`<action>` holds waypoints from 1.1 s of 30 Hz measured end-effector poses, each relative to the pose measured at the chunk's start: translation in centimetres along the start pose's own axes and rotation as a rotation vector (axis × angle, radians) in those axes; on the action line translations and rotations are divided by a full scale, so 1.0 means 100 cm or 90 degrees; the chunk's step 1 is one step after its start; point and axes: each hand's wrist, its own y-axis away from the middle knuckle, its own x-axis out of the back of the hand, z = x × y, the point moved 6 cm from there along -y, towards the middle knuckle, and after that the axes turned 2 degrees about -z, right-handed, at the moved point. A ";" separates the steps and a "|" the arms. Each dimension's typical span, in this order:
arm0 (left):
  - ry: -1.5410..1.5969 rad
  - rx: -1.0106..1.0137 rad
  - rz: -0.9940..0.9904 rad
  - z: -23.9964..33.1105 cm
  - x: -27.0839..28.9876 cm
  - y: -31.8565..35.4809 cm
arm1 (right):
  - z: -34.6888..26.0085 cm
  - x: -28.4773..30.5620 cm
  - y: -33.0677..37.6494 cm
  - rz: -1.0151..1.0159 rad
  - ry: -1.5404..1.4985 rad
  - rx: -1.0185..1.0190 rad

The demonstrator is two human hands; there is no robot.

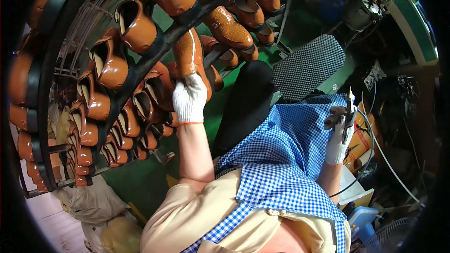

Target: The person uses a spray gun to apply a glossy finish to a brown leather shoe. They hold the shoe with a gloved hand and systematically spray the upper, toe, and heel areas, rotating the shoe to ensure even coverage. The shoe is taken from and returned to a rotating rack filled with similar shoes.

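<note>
My left hand, in a white knitted glove with a dark, soiled patch, is closed on a glossy brown leather shoe beside the rack. The shoe points toe-away from me, and the hand covers its near end. Off to the right, my right hand wears a white glove with dark-stained fingers. It is wrapped round a slim metal tool held upright, which looks like a spray gun. A thin hose runs near the tool; where it joins is hard to make out.
A dark metal rack on the left carries many rows of brown shoes. A grey textured pad lies ahead of my knee. Cloth sacks sit at lower left. A fan and loose cables are at right.
</note>
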 end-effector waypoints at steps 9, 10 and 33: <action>-0.001 -0.122 -0.086 0.023 -0.028 -0.129 | 0.002 -0.002 0.001 -0.044 0.008 -0.001; -0.103 -0.169 -0.060 0.008 -0.048 -0.122 | 0.003 0.000 0.001 -0.043 0.005 0.004; -1.673 -0.535 -0.118 -0.036 -0.110 0.023 | -0.013 -0.035 -0.012 -0.004 -0.055 0.065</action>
